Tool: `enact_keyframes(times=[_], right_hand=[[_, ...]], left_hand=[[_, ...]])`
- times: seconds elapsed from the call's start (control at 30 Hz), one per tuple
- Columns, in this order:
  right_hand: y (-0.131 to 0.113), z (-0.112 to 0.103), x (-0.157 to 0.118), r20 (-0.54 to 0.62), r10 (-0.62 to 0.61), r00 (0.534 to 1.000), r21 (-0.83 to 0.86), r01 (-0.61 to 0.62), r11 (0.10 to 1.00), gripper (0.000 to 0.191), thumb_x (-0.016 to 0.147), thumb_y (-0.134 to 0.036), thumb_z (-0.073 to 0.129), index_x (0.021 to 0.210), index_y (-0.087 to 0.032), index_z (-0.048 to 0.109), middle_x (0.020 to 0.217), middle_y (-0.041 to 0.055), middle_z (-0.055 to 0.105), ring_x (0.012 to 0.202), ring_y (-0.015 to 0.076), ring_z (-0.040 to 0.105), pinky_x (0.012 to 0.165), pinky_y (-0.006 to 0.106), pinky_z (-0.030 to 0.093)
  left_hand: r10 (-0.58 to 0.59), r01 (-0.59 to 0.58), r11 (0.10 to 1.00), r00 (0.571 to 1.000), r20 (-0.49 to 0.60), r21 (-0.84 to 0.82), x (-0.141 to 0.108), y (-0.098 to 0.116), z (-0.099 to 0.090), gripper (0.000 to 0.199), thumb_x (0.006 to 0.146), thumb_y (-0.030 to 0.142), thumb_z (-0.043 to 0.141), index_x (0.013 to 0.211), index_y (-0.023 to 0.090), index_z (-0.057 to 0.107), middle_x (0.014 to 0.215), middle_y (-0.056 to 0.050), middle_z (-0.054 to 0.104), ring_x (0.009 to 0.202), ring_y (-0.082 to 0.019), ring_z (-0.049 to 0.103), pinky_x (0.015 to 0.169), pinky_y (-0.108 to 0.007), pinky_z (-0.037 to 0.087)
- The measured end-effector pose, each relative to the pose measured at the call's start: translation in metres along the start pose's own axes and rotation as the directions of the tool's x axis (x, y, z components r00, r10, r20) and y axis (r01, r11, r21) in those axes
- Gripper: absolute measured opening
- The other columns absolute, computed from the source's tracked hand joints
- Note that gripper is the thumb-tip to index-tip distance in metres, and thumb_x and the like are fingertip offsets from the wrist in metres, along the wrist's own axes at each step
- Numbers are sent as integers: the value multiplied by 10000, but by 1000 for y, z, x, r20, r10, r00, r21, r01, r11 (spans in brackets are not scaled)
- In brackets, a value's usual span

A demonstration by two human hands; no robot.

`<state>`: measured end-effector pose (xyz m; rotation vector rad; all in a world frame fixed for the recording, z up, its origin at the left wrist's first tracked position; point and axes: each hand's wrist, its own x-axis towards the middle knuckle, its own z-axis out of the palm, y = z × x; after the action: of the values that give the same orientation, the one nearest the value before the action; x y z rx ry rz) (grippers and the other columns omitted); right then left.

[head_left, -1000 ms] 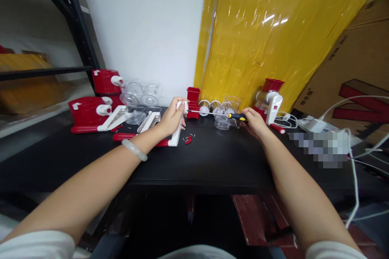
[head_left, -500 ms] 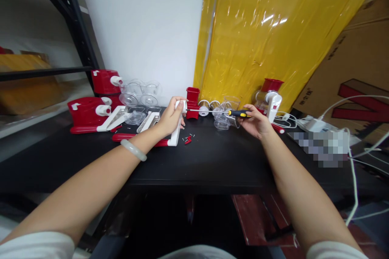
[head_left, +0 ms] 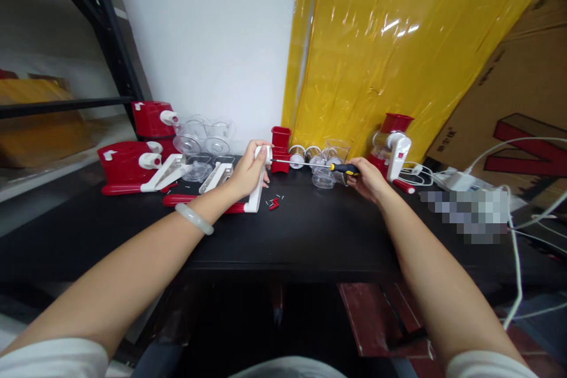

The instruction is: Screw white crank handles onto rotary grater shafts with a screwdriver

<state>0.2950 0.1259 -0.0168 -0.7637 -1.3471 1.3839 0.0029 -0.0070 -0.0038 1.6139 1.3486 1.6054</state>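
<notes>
My left hand is wrapped round the top of a white crank arm, whose lower end joins a red handle near the black table. In my right hand is a black and yellow screwdriver, held level. Its thin shaft runs left, and the tip meets the white round end of the crank arm; the exact contact point is too small to make out. Below and right of my left hand lie small red pieces and several small screws.
Red housings and clear plastic parts stand at the left. Behind the screwdriver are a red body and metal drums. An assembled red and white grater stands at the right, beside white cables.
My right hand and the screwdriver handle have shifted slightly left and down, and the fingers have changed position around the handle. My left hand has stayed nearly still.
</notes>
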Motion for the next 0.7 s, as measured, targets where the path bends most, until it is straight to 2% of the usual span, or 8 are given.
enact_keyframes(times=[0.13,0.23,0.3,0.37,0.47,0.53,0.6,0.7], right_hand=[[-3,-1,-3,77,-1,997,166,-12,986,222,606,-233,687,775,-225,544,694,-29,568,549,105,490,484,228,415],[-5,-1,-3,108,-2,994,206,-21,978,207,615,-231,683,780,-225,559,727,-9,596,618,132,544,523,246,464],[-4,-1,-2,82,27,996,179,-41,983,184,710,-346,672,758,-218,548,704,7,599,620,143,567,516,251,473],[-2,0,-1,41,91,995,95,-94,991,324,804,-525,602,745,-213,536,633,18,583,557,145,560,463,246,445],[3,0,1,25,120,992,-80,-118,990,466,783,-668,612,737,-213,518,500,-12,509,412,110,458,363,212,322],[5,-1,1,59,64,996,-121,-56,991,470,711,-625,729,721,-215,498,480,-39,488,393,84,422,359,193,297],[5,-1,1,83,-4,997,-72,10,997,464,653,-544,812,718,-214,493,519,-52,511,431,73,452,393,178,340],[2,0,0,59,-61,996,25,59,998,428,630,-448,849,750,-215,511,590,-59,537,490,67,491,438,172,396]], left_hand=[[0,0,1000,1000,-4,-14,0,2,0,381,964,550,386,1198,253,430,755,33,515,471,-82,552,411,-205,505],[3,-3,1000,1000,1,-20,-1,3,0,369,970,533,384,1200,248,429,745,39,515,471,-80,547,416,-201,501],[2,-2,1000,1000,4,-21,-1,3,0,358,974,525,381,1198,250,428,739,43,518,472,-75,549,422,-188,496],[2,-2,1000,1000,5,-20,-1,2,0,355,974,524,382,1195,251,430,734,47,520,473,-70,552,426,-177,492],[5,-5,1000,1000,3,-16,0,1,0,362,972,529,383,1198,250,431,738,44,520,475,-75,553,422,-187,495],[10,-10,1000,1000,-2,-17,0,1,0,364,971,531,382,1198,252,433,742,42,519,476,-81,554,420,-199,498],[12,-12,1000,1000,-6,-16,0,1,0,360,972,528,381,1199,254,434,744,39,520,476,-85,554,420,-207,499],[4,-4,1000,1000,-2,-15,-1,2,0,350,973,523,382,1189,252,434,742,38,517,474,-85,550,418,-204,496]])
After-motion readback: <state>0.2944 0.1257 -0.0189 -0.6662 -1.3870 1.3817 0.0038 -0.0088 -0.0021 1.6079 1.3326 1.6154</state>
